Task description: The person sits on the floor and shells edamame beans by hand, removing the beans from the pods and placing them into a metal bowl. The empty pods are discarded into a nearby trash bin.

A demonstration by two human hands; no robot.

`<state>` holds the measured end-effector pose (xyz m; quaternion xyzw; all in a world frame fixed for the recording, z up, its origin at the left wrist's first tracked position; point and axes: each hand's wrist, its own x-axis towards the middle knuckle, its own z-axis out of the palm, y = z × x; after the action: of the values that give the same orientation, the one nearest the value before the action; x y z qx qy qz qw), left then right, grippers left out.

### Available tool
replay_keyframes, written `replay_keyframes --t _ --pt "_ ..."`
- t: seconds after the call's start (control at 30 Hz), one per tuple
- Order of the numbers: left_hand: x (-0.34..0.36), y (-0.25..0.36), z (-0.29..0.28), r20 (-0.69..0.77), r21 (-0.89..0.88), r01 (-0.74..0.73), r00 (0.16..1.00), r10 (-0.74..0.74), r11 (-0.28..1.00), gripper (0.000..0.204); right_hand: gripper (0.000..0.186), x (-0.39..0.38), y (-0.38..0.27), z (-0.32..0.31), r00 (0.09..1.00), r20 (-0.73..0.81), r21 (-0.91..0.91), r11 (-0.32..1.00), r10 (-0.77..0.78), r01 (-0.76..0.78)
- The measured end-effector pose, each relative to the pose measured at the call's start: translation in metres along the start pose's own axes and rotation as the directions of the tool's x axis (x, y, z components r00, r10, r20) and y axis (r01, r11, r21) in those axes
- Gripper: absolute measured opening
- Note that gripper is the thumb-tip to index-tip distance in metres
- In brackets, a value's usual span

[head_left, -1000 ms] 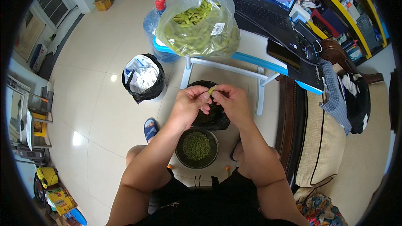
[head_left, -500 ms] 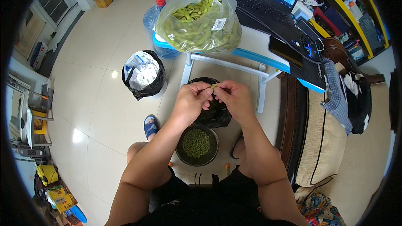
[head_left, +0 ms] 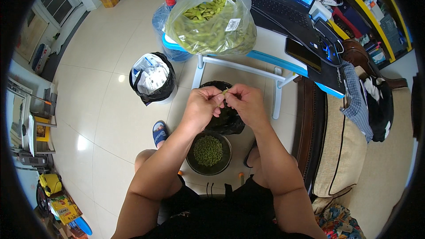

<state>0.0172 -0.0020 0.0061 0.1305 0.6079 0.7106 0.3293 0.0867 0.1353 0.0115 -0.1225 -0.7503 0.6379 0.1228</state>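
Both my hands meet above a bin lined with a black bag. Between their fingertips is a small green soybean pod. My left hand pinches one end of it, and my right hand pinches the other; the fingers cover most of the pod. Below them, between my feet, a round metal bowl holds shelled green soybeans. Up on the table edge, a clear plastic bag bulges with whole green pods, its mouth open.
A white-blue table carries a laptop and a phone. Left of it stand a large water bottle and a black-lined waste bin with papers. A beige sofa with clothes is on the right.
My hands stay at nearly the same spot with the pod pinched between them. The view has shifted very slightly, and the picture on the laptop screen differs.
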Motion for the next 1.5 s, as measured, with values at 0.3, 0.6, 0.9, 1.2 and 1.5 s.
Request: replay_keyframes --t 0.3,0.6,0.9,1.2,1.5 --pt "0.001 -0.003 0.001 -0.051 0.011 -0.009 0.999 0.010 1.000 0.014 0.007 0.002 0.000 0.008 0.999 -0.015 0.062 0.998 -0.032 0.033" --pt "0.003 -0.004 0.005 -0.088 0.029 -0.081 0.993 0.083 0.996 0.013 0.012 0.004 0.017 0.017 0.991 -0.129 0.114 0.992 -0.035 0.050" --pt "0.008 0.008 -0.014 0.104 -0.172 0.126 0.989 -0.109 0.977 0.015 0.009 0.004 0.007 0.018 0.987 -0.135 0.107 0.989 -0.088 0.103" --pt "0.007 0.006 -0.005 0.129 -0.207 0.062 0.991 -0.035 0.976 0.018 0.010 0.004 -0.004 0.014 0.993 -0.096 0.149 0.986 -0.064 0.078" --pt "0.010 0.004 -0.008 0.134 -0.275 0.044 0.991 -0.008 0.960 0.019 0.011 0.000 -0.004 0.023 0.986 -0.143 0.264 0.956 -0.089 0.124"
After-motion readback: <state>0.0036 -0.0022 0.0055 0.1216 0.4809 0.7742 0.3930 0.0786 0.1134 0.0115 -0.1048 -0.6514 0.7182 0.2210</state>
